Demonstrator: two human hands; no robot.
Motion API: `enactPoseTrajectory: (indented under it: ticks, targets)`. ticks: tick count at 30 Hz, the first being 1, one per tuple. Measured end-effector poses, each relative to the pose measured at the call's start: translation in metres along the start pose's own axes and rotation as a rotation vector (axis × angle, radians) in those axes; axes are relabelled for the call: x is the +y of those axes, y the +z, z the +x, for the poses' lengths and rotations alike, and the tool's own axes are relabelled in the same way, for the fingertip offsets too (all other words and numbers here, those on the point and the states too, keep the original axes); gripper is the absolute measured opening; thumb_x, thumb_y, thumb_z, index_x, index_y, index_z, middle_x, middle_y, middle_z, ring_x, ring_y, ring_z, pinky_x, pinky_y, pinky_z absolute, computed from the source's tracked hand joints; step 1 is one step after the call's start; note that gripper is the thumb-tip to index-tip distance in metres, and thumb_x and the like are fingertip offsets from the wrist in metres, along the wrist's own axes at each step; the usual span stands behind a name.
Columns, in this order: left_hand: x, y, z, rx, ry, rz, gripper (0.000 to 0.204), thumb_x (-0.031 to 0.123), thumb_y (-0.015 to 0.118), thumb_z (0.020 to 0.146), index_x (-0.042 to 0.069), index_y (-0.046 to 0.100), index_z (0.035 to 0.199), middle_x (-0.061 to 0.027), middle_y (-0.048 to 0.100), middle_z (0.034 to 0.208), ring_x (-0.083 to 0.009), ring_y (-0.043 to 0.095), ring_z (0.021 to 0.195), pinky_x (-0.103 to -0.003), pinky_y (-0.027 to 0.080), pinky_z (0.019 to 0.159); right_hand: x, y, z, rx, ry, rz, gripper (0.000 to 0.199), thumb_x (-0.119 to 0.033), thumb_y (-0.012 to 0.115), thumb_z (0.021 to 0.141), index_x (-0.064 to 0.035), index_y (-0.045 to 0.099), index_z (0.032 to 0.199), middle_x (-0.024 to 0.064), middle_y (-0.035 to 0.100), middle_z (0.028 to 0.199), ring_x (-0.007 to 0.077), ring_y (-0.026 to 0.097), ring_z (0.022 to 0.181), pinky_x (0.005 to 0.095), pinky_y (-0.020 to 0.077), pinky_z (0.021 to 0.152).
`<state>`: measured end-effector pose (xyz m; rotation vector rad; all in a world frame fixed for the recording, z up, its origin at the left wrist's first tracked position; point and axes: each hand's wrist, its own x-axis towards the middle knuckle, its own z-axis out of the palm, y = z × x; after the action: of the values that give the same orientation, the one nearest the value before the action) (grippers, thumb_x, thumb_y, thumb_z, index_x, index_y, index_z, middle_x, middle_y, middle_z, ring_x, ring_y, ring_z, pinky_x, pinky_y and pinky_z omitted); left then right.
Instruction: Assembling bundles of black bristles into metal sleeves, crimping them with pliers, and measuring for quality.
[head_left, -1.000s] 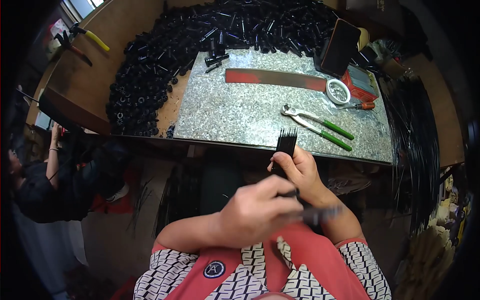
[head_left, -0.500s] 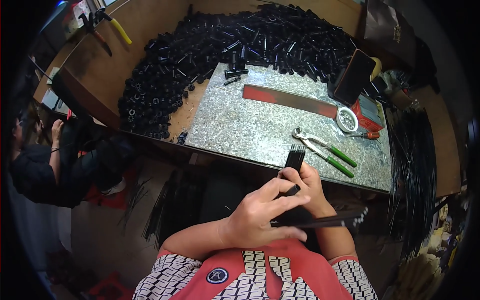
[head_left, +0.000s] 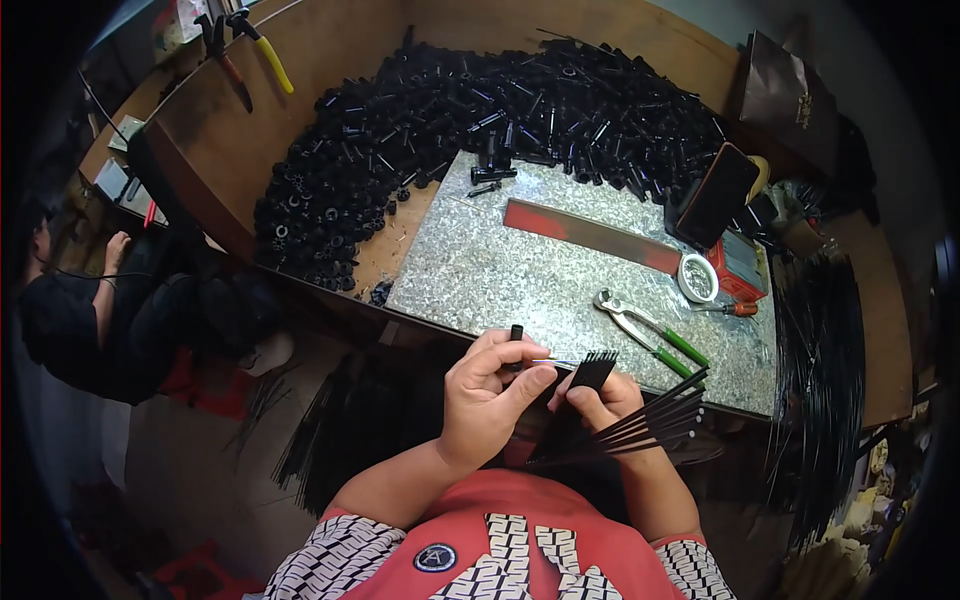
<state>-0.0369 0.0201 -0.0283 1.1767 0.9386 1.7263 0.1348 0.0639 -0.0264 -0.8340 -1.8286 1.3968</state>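
My left hand [head_left: 485,390] is closed, thumb and forefinger pinching a thin shiny wire [head_left: 570,360] that runs right to the top of a flat row of black rods. A short black tube [head_left: 516,338] stands upright between its fingers. My right hand [head_left: 610,402] grips the row of thin black rods [head_left: 594,372] side by side, their ends lined up like a comb. More lengths of thin black rods, with pale round tips [head_left: 690,430], fan out across my right wrist. How they join below the hand is hidden.
On the speckled stone slab [head_left: 450,270] lie green-handled pincers [head_left: 655,335], a red-and-grey metal bar [head_left: 590,235], a white cup [head_left: 697,278] of small bits and a screwdriver [head_left: 735,310]. Behind rises a heap of black plastic parts [head_left: 480,110]. A phone [head_left: 720,195] leans at right; another person [head_left: 90,300] sits left.
My left hand has moved up and left, off the rods, and now pinches a wire near their tops. The rods across my right wrist have spread into a fan. The view has shifted slightly.
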Motion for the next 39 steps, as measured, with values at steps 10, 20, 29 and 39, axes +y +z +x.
enactPoseTrajectory:
  ticks: [10, 20, 29, 39]
  targets:
    - [-0.003, 0.008, 0.011, -0.025, -0.028, -0.129, 0.006, -0.005, 0.059, 0.087, -0.004, 0.063, 0.09, -0.01, 0.057, 0.09, -0.0131, 0.06, 0.079, -0.024, 0.051, 0.075, 0.005, 0.001, 0.002, -0.004, 0.052, 0.011, 0.017, -0.014, 0.06, 0.09, 0.0006, 0.065, 0.097, 0.0063, 0.068, 0.077, 0.013, 0.065, 0.069, 0.0264, 0.0505, 0.063]
    - [-0.007, 0.007, 0.021, 0.002, -0.13, -0.199, 0.021, 0.009, 0.052, 0.095, -0.006, 0.06, 0.107, -0.0097, 0.059, 0.099, -0.0161, 0.062, 0.093, -0.027, 0.051, 0.081, 0.005, 0.002, 0.007, 0.011, 0.024, -0.012, 0.019, -0.017, 0.055, 0.093, -0.003, 0.064, 0.086, 0.0, 0.064, 0.072, 0.0043, 0.051, 0.055, 0.0207, 0.0378, 0.047]
    - [-0.006, -0.003, 0.042, -0.061, -0.29, -0.348, 0.03, 0.016, 0.044, 0.1, -0.006, 0.056, 0.114, -0.0145, 0.061, 0.109, -0.0188, 0.062, 0.096, -0.03, 0.051, 0.084, 0.004, 0.003, 0.015, 0.016, 0.075, 0.004, 0.02, -0.018, 0.055, 0.094, -0.0025, 0.064, 0.085, 0.0007, 0.064, 0.071, 0.0042, 0.052, 0.056, 0.0207, 0.0387, 0.049]
    - [-0.011, -0.007, 0.051, 0.018, -0.352, -0.519, 0.032, 0.007, 0.046, 0.096, 0.002, 0.05, 0.128, -0.0175, 0.062, 0.107, -0.0204, 0.063, 0.094, -0.03, 0.052, 0.082, 0.007, 0.004, 0.015, 0.001, 0.106, 0.027, 0.02, -0.016, 0.054, 0.094, 0.0001, 0.063, 0.086, 0.004, 0.066, 0.076, 0.0081, 0.059, 0.068, 0.0232, 0.0456, 0.061]
